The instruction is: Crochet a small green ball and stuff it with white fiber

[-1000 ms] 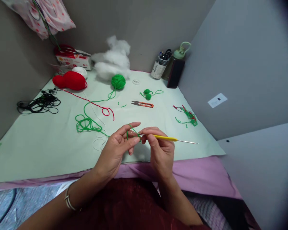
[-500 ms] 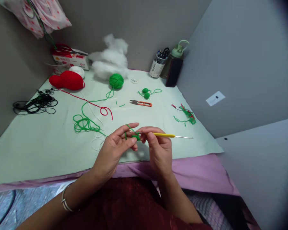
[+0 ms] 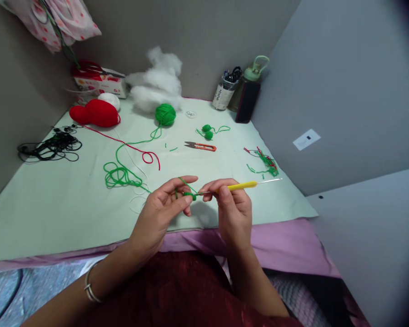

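Between thumb and fingers, my left hand (image 3: 162,211) pinches a small green crochet piece (image 3: 190,195), with green yarn looped over the raised index finger. My right hand (image 3: 234,209) is closed round the yellow handle of a crochet hook (image 3: 242,185). The hook's thin metal tip points left and meets the edge of the green piece; whether it sits inside a stitch is too small to tell. From my left hand the yarn runs to a loose green coil (image 3: 119,176) and on to a green yarn ball (image 3: 165,114).
Orange thread snips (image 3: 201,146) lie beyond my hands, near two small green balls (image 3: 207,132). Yarn scraps (image 3: 267,163) lie right. Farther back are white stuffing (image 3: 157,86), a red yarn bundle (image 3: 97,113), black cord (image 3: 54,145), a pen cup (image 3: 223,94) and a phone (image 3: 247,102).
My right hand has moved a little right, and the hook has tilted so its rear end is higher. The hook tip has drawn back to the green piece's edge. My left hand stays nearly still.
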A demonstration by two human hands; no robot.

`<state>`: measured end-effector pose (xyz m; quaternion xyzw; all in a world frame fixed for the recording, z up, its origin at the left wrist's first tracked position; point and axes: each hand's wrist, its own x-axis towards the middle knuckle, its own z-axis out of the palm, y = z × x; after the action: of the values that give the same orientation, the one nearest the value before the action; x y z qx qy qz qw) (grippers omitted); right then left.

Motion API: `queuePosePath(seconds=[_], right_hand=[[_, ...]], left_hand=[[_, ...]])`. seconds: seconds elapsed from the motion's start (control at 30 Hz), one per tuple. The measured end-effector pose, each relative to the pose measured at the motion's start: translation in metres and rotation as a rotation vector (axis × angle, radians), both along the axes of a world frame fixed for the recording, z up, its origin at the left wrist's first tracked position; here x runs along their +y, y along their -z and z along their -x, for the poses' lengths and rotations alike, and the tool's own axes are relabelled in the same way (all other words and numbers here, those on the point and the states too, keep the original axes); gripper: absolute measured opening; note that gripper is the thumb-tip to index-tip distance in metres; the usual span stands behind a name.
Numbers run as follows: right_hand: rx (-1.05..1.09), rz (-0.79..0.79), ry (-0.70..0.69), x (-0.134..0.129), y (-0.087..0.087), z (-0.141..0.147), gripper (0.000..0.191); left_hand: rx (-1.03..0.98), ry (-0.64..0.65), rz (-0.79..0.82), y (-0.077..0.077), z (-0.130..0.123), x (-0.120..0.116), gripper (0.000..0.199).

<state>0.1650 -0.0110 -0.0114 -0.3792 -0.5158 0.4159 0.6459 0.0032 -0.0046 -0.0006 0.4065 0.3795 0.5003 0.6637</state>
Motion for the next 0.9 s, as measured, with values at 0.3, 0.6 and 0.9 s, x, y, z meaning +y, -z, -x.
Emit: queuePosePath(seconds=[0.3, 0.6, 0.9], right_hand=[[-0.388, -0.328, 0.119, -0.012, -0.001, 0.002, 0.021], [-0.417, -0.375, 0.117, -0.011, -0.002, 0.0, 0.021], [-0.538, -0.484, 0.209, -0.015, 0.0, 0.005, 0.02]], left_hand=[[0.156, -0.061, -0.091, -0.002, 0.0, -0.001, 0.028], [0.113, -0.05, -0.104, 0.001, 0.001, 0.0, 0.03], [0.351, -0.248, -0.359, -0.003, -0.002, -0.008, 0.026]])
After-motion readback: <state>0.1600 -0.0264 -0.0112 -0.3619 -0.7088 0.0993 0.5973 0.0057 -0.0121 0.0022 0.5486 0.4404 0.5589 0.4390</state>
